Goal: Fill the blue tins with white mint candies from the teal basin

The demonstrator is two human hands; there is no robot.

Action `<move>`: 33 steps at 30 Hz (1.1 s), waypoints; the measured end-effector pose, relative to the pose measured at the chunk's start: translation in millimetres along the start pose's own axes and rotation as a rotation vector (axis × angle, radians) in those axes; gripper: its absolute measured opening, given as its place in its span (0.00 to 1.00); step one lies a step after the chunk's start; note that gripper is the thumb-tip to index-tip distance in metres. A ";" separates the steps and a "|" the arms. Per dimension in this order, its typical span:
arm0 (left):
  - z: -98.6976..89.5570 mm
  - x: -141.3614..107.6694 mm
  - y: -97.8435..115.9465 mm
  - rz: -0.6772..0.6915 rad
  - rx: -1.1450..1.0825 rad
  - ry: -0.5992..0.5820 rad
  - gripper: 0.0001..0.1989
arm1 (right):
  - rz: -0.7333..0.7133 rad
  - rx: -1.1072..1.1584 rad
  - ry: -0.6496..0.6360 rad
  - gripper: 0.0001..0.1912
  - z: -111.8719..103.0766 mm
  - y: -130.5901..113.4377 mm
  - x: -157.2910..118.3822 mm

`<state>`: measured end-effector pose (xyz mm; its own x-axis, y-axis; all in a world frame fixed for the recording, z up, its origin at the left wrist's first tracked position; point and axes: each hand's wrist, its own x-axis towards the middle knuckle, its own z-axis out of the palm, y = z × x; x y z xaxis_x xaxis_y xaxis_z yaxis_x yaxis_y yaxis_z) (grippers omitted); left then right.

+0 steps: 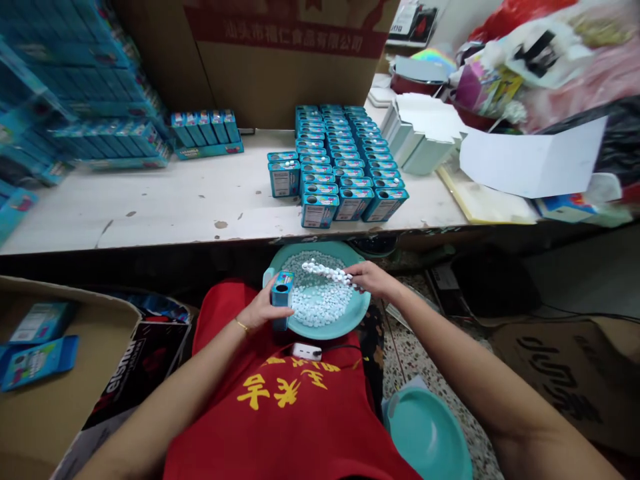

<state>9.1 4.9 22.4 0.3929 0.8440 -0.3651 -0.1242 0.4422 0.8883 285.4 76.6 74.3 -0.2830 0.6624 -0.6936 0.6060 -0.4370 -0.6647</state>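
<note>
The head view sets the whole relation between two hands over a teal basin (359,312). The left hand (263,309) is closed round a small blue box (282,300), held over the basin's rim at about 8 o'clock from its middle. The box stands roughly upright, its long axis running from 12 to 6, and the dark hole (283,288) in its top faces up toward the camera. The right hand (369,279), at the basin's 2 o'clock side, pinches a narrow tool (327,272) lined with white pellets; they cover it so well that its own shape is hard to tell. The tool's long axis points from the fingers to between 9 and 10 o'clock, and its tip is apart from the box, with the hole lying toward 8 o'clock from that tip. The left hand is the nearer one to the box; for the right, the box lies at 9. Loose pellets (323,309) cover much of the basin floor, and at 12 o'clock, on the table (165,207), stand rows of similar boxes (334,163).
</note>
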 end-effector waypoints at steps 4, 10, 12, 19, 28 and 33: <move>2.5 33.2 -0.8 0.097 0.325 -0.007 0.50 | -0.013 -0.087 -0.038 0.21 -17.1 -34.7 -10.4; 8.7 63.4 -3.9 0.165 0.622 0.033 0.52 | 0.028 -0.414 -0.175 0.20 -21.6 -61.0 -1.8; 10.0 67.6 -8.2 0.182 0.664 0.042 0.53 | 0.030 -0.551 -0.190 0.19 -22.0 -68.2 2.0; 11.4 75.5 -28.6 0.213 0.755 0.098 0.53 | -0.029 -1.092 -0.173 0.16 -10.4 -105.4 9.0; 10.2 74.5 -35.3 0.230 0.696 0.158 0.50 | -0.055 -1.208 -0.044 0.16 -0.2 -109.6 -4.3; 12.9 78.8 -42.2 0.242 0.639 0.152 0.50 | -0.128 -1.018 -0.011 0.16 -17.9 -74.0 -19.2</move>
<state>57.1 48.8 -40.2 0.2843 0.9499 -0.1297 0.3862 0.0104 0.9224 259.3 107.1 141.8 -0.3933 0.6599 -0.6402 0.9129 0.3630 -0.1866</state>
